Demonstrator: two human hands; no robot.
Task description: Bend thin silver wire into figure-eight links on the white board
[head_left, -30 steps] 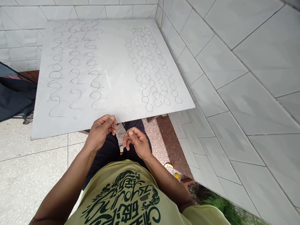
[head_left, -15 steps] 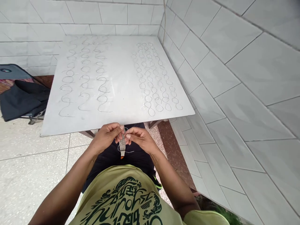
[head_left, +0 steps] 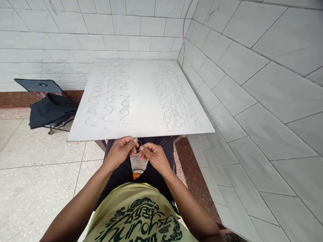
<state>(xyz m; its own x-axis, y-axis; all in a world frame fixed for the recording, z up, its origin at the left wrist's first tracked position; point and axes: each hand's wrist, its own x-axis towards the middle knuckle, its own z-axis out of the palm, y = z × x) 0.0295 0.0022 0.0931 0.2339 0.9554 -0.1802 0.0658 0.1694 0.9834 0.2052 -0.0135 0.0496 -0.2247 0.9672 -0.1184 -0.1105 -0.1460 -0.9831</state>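
Note:
My left hand [head_left: 124, 150] and my right hand [head_left: 154, 155] meet just in front of the table's near edge, above my lap. A thin curved wire [head_left: 140, 142] runs between them, pinched by thumb and fingers on each side. Its lower end bends below the fingers and is hard to make out. On the white tabletop [head_left: 145, 122] lie rows of bent wire pieces. Those on the left [head_left: 125, 112] look like open S-shaped curves; those on the right [head_left: 170, 126] look like closed figure-eight loops.
To the left stands a folding chair [head_left: 41, 85] with a dark cloth [head_left: 51, 111] draped over it. A tiled wall [head_left: 252, 101] runs close along the right side, and another [head_left: 113, 25] stands behind the table. A cable [head_left: 184, 43] hangs in the corner.
The view has tilted up and shifted left, so the table sits lower and further right. Both hands still pinch the wire; its lower end, which stuck out below, now shows less clearly.

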